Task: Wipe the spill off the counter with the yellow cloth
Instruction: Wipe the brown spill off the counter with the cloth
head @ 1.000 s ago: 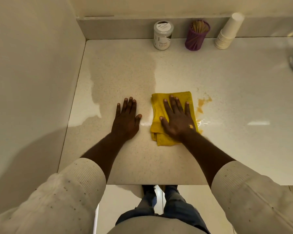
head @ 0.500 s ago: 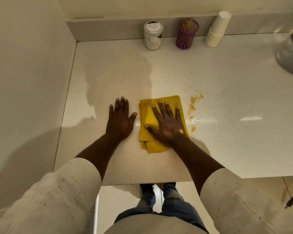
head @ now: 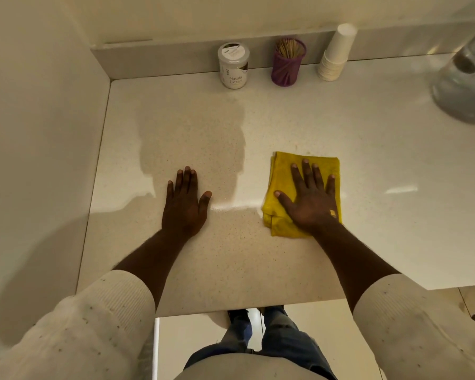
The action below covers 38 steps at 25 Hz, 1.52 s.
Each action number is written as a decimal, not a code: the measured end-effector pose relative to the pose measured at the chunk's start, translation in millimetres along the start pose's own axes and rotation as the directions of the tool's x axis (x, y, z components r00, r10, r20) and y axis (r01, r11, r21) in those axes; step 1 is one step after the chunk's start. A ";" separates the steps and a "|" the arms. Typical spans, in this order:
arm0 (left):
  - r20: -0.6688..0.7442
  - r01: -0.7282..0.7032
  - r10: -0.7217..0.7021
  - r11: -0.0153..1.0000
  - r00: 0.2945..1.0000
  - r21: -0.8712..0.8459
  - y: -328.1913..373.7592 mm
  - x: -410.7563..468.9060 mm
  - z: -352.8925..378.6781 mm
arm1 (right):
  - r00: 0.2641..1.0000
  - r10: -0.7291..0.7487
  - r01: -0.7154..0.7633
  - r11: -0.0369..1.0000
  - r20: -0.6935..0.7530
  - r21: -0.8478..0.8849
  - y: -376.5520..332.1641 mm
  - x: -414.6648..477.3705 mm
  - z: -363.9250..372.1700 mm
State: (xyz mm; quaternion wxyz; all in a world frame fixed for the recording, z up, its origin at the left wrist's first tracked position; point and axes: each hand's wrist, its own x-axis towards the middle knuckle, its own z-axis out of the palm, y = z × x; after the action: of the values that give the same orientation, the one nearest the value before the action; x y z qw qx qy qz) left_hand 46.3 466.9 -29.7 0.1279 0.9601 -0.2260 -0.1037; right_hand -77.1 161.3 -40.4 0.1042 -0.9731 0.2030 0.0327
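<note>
A folded yellow cloth (head: 281, 171) lies flat on the pale speckled counter (head: 285, 122), right of centre. My right hand (head: 310, 198) presses down on it with the palm flat and the fingers spread. My left hand (head: 184, 204) rests flat on the bare counter to the left, holding nothing, a hand's width from the cloth. No orange spill shows around the cloth. A thin wet sheen (head: 231, 207) runs between my left thumb and the cloth's left edge.
Along the back ledge stand a white-lidded jar (head: 233, 65), a purple holder of toothpicks (head: 288, 64) and a stack of white paper cups (head: 336, 53). A grey appliance (head: 466, 83) sits at the far right. A wall (head: 39, 133) bounds the left side.
My right hand has slid the cloth to the right, over the spot where orange stains showed. Those stains are no longer visible. My left hand has stayed in place.
</note>
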 end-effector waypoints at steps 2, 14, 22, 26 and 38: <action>0.001 0.001 -0.001 1.000 1.000 0.006 0.8 0.3 -0.8 | 1.000 0.008 -0.008 1.000 0.010 -0.004 2.0 6.1 -1.8; 0.003 -0.092 0.092 0.993 0.996 0.075 27.0 58.4 -2.1 | 0.999 -0.010 0.010 1.000 0.030 0.021 9.5 62.5 -14.3; -0.005 -0.108 0.109 0.992 0.994 0.068 50.0 101.2 10.3 | 0.998 -0.044 0.044 0.999 0.033 -0.007 -0.3 119.5 -13.7; -0.038 -0.120 0.123 0.990 0.992 0.073 48.7 101.2 13.8 | 0.996 -0.083 0.083 0.997 0.029 -0.003 -12.8 148.5 -11.7; -0.108 -0.123 0.110 0.986 0.988 -0.113 48.2 99.9 8.4 | 0.973 -0.227 0.228 0.974 0.047 -0.008 -79.3 183.8 0.4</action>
State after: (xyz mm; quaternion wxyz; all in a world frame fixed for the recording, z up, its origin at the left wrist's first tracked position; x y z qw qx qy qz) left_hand 112.1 377.5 -37.6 0.2024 0.9399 -0.2684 -0.0603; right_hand 123.0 161.1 -45.3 0.1056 -0.9896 0.0876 0.0440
